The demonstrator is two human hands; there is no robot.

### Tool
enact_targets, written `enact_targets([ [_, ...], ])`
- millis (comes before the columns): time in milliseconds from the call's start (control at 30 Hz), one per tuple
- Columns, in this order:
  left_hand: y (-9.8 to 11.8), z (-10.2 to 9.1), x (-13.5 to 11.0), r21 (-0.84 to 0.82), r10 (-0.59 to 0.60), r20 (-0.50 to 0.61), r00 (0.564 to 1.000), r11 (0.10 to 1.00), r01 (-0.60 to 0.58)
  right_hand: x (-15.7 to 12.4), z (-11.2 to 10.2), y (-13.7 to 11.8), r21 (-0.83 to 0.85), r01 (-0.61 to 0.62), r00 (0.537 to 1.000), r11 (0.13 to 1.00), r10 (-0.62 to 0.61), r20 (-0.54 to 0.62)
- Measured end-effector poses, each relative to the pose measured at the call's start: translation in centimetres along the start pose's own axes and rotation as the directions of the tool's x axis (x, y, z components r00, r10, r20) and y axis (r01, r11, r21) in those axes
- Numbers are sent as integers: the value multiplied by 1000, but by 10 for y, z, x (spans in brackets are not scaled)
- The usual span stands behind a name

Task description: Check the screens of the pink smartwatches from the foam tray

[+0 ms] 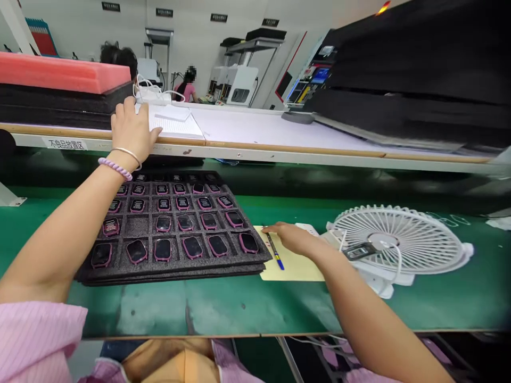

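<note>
A black foam tray with several pink-rimmed smartwatches lies on the green belt in front of me. My left hand reaches up over the tray to the upper shelf, fingers spread flat on a white sheet there, holding nothing. My right hand rests palm down on a yellow paper just right of the tray, its fingers stretched toward a blue-tipped pen lying on that paper.
A white fan lies face up on the belt at right, a small device on its grille. The upper shelf carries pink and black foam stacks at left and black trays at right. Other people sit in the background.
</note>
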State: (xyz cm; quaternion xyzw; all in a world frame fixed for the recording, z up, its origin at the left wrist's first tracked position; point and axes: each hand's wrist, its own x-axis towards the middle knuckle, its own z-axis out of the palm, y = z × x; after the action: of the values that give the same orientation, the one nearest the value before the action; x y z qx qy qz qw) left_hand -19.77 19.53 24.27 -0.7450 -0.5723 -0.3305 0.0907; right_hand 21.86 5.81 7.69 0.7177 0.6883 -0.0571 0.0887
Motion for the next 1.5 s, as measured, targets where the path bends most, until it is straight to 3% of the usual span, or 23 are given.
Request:
enact_targets([
  [33, 3, -4, -11, 28, 63, 34, 997, 998, -64, 0, -1, -1, -10, -19, 1000, 1000, 19, 8],
  [100, 7, -8, -37, 75, 162, 202, 966, 981, -180, 0, -7, -7, -12, -25, 1000, 1000, 25, -18],
  [133, 8, -6, -50, 83, 188, 313, 931, 971, -224, -1, -12, -13, 5, 4, 998, 1000, -4, -56],
  [233, 9, 10, -92, 58, 191, 622, 759, 956, -287, -3, -31, -46, 118, 194, 950, 974, -156, -271],
  [300, 7, 25, -115, 36, 138, 681, 719, 975, -221, -4, -43, -81, 171, 348, 890, 922, -267, -371],
  [400, 6, 41, -132, -25, 97, 662, 743, 994, -108, -2, -59, -139, 190, 519, 826, 833, -432, -362],
  [433, 6, 43, -133, -48, 98, 651, 752, 995, -88, -1, -62, -158, 175, 529, 829, 831, -460, -319],
  [533, 7, 40, -132, -133, 111, 627, 771, 990, -34, 6, -68, -199, 141, 440, 893, 887, -416, -171],
  [633, 9, 26, -128, -259, 122, 599, 791, 965, 48, 13, -70, -216, 207, 407, 911, 889, -379, -165],
  [700, 9, 16, -125, -475, 110, 601, 792, 845, 244, 16, -71, -216, 254, 415, 907, 874, -373, -197],
  [800, 8, 7, -120, -741, 72, 599, 797, 427, 518, 20, -75, -215, 324, 424, 901, 846, -358, -246],
  [867, 7, 6, -116, -782, 33, 591, 806, 266, 563, 25, -79, -216, 554, 427, 904, 715, -359, -233],
  [933, 6, 10, -115, -782, 0, 601, 799, 210, 587, 32, -81, -219, 853, 357, 901, 380, -380, -208],
  [1000, 5, 17, -116, -762, -22, 622, 783, 215, 611, 39, -80, -223, 980, 200, 896, -5, -404, -185],
  [1033, 4, 21, -118, -752, -39, 626, 779, 233, 616, 41, -78, -224, 984, 125, 894, -130, -416, -168],
  [1100, 1, 29, -124, -740, -103, 595, 797, 316, 593, 45, -69, -226, 957, -22, 884, -288, -454, -116],
  [1167, -1, 36, -131, -732, -153, 512, 845, 438, 523, 45, -57, -226, 927, -115, 864, -358, -496, -85],
  [1267, -6, 42, -139, -709, -107, 444, 890, 566, 421, 41, -42, -224, 927, -107, 836, -360, -537, -112],
  [1500, -7, 41, -152, -678, -23, 381, 924, 672, 297, 16, -49, -214, 914, -19, 814, -405, -538, -221],
])
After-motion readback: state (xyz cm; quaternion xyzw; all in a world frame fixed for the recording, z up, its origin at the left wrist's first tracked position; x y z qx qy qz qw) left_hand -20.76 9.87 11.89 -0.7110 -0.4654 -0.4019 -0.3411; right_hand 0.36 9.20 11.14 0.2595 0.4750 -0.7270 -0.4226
